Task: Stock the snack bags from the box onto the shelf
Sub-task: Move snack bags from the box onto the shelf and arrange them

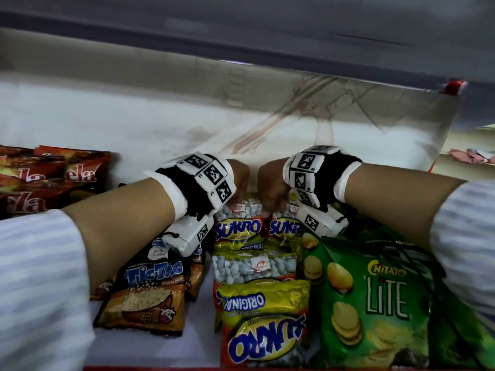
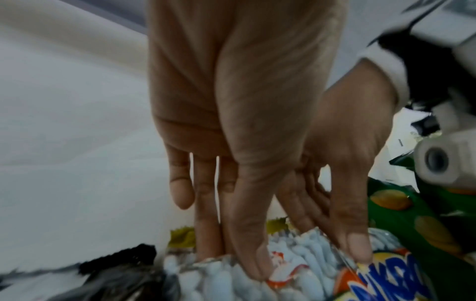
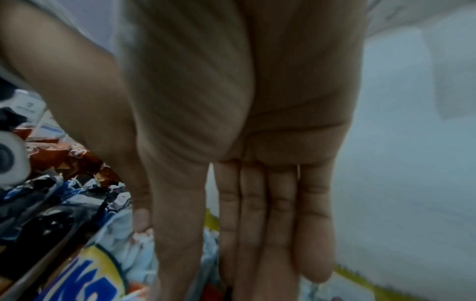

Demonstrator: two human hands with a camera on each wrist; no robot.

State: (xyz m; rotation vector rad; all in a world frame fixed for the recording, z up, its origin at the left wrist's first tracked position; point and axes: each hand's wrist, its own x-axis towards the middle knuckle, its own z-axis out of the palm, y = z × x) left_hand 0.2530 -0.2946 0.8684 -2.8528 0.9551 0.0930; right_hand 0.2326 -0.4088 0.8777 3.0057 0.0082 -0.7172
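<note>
Two Sukro snack bags stand upright side by side at the back of the white shelf (image 1: 120, 121). My left hand (image 1: 235, 203) pinches the top of the left Sukro bag (image 1: 238, 228); its thumb (image 2: 255, 262) presses the clear window while straight fingers reach behind. Beside it, my right hand (image 1: 269, 208) pinches the top of the right Sukro bag (image 1: 282, 227), with the thumb (image 3: 177, 254) in front and the fingers (image 3: 278, 234) behind. The hands almost touch. No box is in view.
More Sukro bags (image 1: 263, 333) lie flat in front. Tic Tac bags (image 1: 150, 287) lie to the left, a green Chitato Lite bag (image 1: 375, 303) to the right, and red bags (image 1: 53, 178) at far left. An upper shelf (image 1: 241, 36) hangs low overhead.
</note>
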